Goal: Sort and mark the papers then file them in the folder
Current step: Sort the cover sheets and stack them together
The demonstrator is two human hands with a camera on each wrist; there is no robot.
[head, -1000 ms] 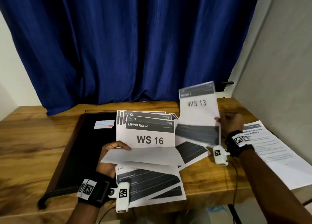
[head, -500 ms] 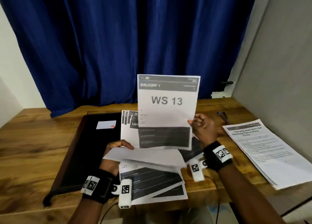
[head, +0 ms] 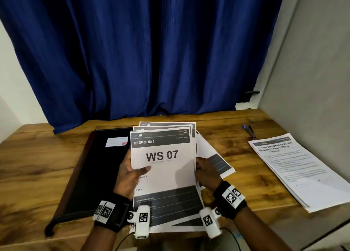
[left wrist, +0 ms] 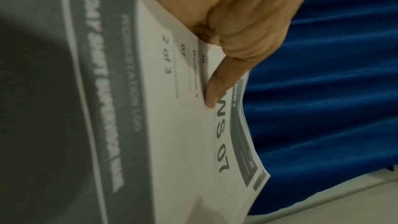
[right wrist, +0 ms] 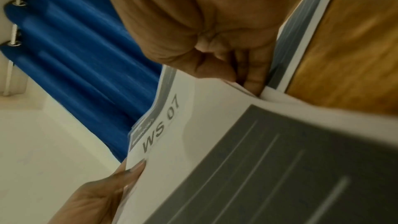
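While the left hand pinches the paper stack upright for reading, the right hand fingers its edge; folder lies beside on the table.

Matt paper sheets (black-printed bands), varnished wood table, blue cloth curtain.

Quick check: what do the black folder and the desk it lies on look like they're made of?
Black folder: looks like matte faux leather or plastic, with a dull even surface, a brownish edge trim and a white label; which of the two, I cannot tell. Desk: wood or wood-look laminate, with warm brown grain, dark streaks and a slight sheen.
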